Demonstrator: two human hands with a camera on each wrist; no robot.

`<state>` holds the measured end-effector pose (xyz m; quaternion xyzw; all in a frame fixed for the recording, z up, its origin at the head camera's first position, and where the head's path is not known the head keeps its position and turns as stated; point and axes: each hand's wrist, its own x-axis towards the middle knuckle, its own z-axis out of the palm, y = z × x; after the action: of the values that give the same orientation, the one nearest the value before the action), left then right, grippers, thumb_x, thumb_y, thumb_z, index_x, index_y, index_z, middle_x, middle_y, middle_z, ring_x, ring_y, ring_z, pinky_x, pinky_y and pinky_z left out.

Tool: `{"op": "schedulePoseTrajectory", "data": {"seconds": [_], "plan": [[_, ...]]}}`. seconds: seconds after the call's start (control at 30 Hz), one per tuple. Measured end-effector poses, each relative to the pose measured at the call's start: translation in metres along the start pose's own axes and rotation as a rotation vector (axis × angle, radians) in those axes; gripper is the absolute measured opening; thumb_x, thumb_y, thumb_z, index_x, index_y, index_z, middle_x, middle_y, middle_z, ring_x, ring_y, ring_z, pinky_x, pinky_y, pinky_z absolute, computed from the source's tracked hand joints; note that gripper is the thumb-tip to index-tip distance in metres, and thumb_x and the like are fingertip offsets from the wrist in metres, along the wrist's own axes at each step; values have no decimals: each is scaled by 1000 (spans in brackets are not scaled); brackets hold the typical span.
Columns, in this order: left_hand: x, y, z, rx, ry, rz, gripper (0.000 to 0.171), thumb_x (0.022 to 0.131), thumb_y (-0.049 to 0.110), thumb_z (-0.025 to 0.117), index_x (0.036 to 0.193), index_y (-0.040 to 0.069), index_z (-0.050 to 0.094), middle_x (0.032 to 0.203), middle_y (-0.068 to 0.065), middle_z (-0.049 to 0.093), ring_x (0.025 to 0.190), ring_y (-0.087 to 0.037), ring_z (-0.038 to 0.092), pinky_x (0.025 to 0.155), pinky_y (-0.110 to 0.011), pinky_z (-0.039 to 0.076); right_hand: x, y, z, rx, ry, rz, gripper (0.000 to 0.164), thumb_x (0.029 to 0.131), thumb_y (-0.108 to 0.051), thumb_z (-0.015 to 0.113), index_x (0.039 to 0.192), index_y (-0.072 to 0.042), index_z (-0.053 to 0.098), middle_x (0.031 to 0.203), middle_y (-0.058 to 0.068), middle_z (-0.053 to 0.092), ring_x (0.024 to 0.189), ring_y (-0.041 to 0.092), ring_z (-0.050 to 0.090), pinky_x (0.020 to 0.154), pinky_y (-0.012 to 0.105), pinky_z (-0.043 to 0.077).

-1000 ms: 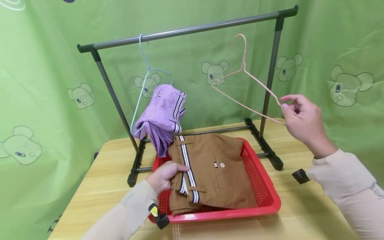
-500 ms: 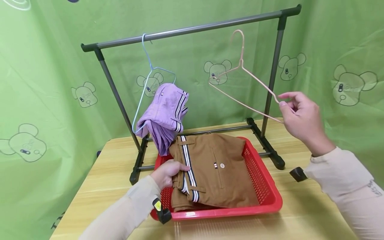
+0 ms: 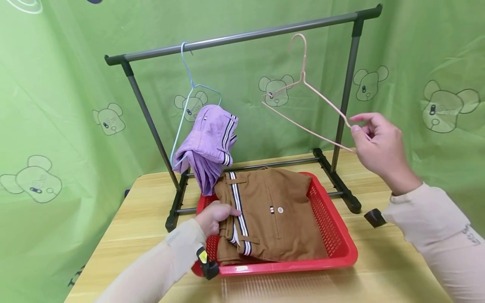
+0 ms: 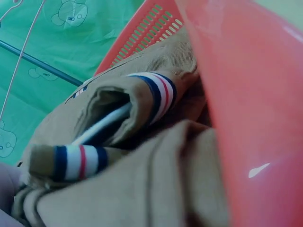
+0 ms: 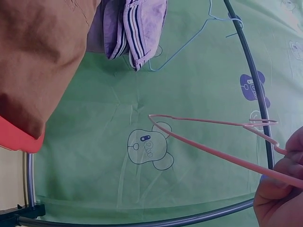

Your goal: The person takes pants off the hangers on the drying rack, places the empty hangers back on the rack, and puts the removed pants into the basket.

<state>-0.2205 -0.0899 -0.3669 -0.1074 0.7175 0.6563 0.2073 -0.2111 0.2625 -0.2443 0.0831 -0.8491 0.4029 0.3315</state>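
Observation:
My left hand (image 3: 214, 216) grips the striped waistband edge of the folded brown trousers (image 3: 299, 231), thumb on top. The trousers lie in a red basket (image 3: 288, 268); in the left wrist view their striped waistband (image 4: 163, 94) gapes a little. To the right, my right hand (image 3: 382, 147) pinches one lower corner of a pink wire hanger (image 3: 326, 101). The hanger is held in the air, its hook just below the rack's bar in the head view. In the right wrist view nothing hangs on the hanger's lower bar (image 5: 213, 152).
A dark metal rack (image 3: 246, 38) stands on the wooden table (image 3: 140, 214) behind the basket. On its left side hangs a blue hanger (image 3: 182, 122) with folded purple trousers (image 3: 206, 134) over it. A green patterned curtain (image 3: 242, 75) forms the backdrop.
The pink hanger has moved slightly up and to the left in my right hand, its hook nearer the rack's bar. My left hand keeps its hold on the brown trousers. The view shifted slightly.

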Motion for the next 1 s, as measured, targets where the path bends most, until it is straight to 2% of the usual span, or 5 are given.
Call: {"op": "schedulePoseTrajectory", "data": {"seconds": [0.2, 0.4, 0.67, 0.83, 1.0], "plan": [[-9, 6, -6, 200, 174, 74, 45, 84, 9, 70, 117, -12, 47, 115, -21, 55, 104, -31, 56, 96, -43, 46, 2, -2, 0, 3, 4, -4, 24, 99, -12, 50, 118, 0, 58, 72, -1, 52, 56, 11, 43, 43, 19, 35], [-20, 16, -8, 262, 216, 107, 85, 89, 22, 68, 145, -14, 14, 151, -30, 19, 138, -44, 22, 112, -57, 19, 3, -3, 0, 8, 6, -2, 23, 99, -11, 50, 118, 0, 57, 72, -1, 52, 56, 11, 43, 43, 18, 34], [-31, 30, 8, 401, 305, 255, 88, 86, 27, 72, 149, -5, 20, 152, -27, 24, 139, -39, 24, 113, -48, 24, 4, -5, -1, 16, 7, 2, 24, 99, -12, 50, 118, 0, 58, 72, 0, 52, 56, 12, 43, 42, 19, 34], [-31, 34, 23, 408, 99, 315, 63, 89, 24, 70, 139, -3, 42, 141, -21, 43, 130, -37, 40, 108, -49, 34, 5, -7, -2, 24, 22, -3, 23, 99, -12, 50, 118, -1, 58, 72, 0, 52, 55, 12, 42, 41, 19, 33], [-24, 28, 36, 378, -191, 225, 47, 92, 22, 67, 130, -2, 52, 132, -13, 51, 125, -31, 45, 105, -49, 38, 5, -9, -3, 20, 30, 5, 24, 99, -13, 50, 118, 0, 58, 73, 1, 53, 55, 12, 42, 41, 20, 34]]}}
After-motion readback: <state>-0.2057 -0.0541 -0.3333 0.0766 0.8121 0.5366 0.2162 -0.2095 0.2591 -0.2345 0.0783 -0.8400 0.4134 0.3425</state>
